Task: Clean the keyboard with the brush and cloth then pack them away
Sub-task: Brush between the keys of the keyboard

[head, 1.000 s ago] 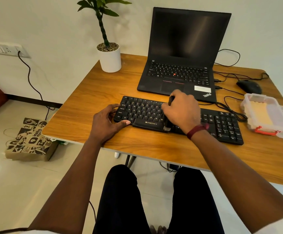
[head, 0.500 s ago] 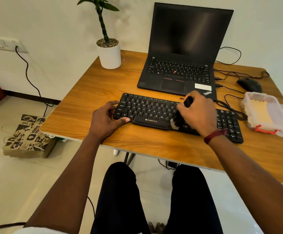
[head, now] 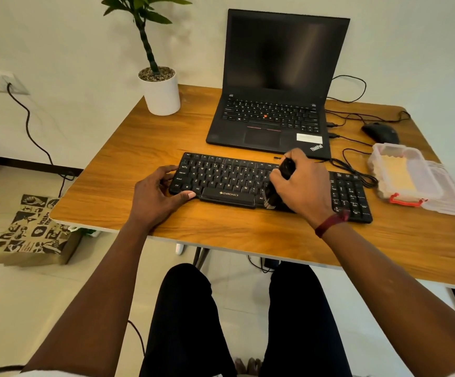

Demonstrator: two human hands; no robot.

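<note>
A black keyboard (head: 229, 178) lies across the middle of the wooden desk (head: 128, 170). My left hand (head: 157, 195) grips its left end, thumb on the front edge. My right hand (head: 303, 185) is closed around a black brush (head: 273, 195), handle sticking up between thumb and fingers, bristles down on the keys right of the space bar. A yellow cloth (head: 396, 172) lies inside an open clear plastic box (head: 384, 191) with a red latch at the right of the desk.
An open black laptop (head: 272, 85) stands behind the keyboard. A white plant pot (head: 162, 93) sits at the back left, a black mouse (head: 380, 131) and cables at the back right. A printed paper bag (head: 34, 229) rests on the floor at left.
My right hand has swept the brush from the keyboard's middle to the keys right of the space bar. My left hand has kept its hold on the left end.
</note>
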